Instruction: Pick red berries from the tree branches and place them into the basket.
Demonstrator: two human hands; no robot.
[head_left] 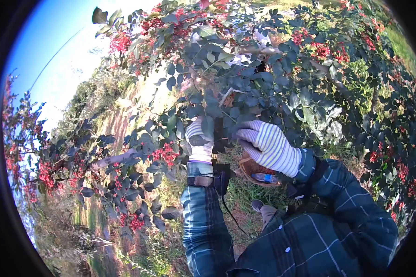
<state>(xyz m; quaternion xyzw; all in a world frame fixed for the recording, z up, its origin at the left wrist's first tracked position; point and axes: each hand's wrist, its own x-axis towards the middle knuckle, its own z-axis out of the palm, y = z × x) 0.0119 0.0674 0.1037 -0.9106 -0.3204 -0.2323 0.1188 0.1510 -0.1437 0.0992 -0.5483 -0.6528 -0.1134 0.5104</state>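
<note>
Both my hands wear white striped gloves and reach into a leafy shrub (208,111) with clusters of small red berries (165,154). Dark leaves cover the fingers of my left hand (200,141), so its grip cannot be seen. To its right, my right hand (270,144) is closed, fingers curled and pressed together at the edge of the foliage. Whatever those fingers hold, if anything, is too hidden to make out. Below my right hand sits a brown basket (247,167), partly covered by it, with a small clear bottle with a blue label (264,177) inside.
A bare branch (113,159) runs out to the left, and more red clusters (120,42) hang at the upper left. Dense foliage fills the right side. A black device (222,180) with a cable is strapped at my left wrist. My shoe (257,205) stands on grassy ground.
</note>
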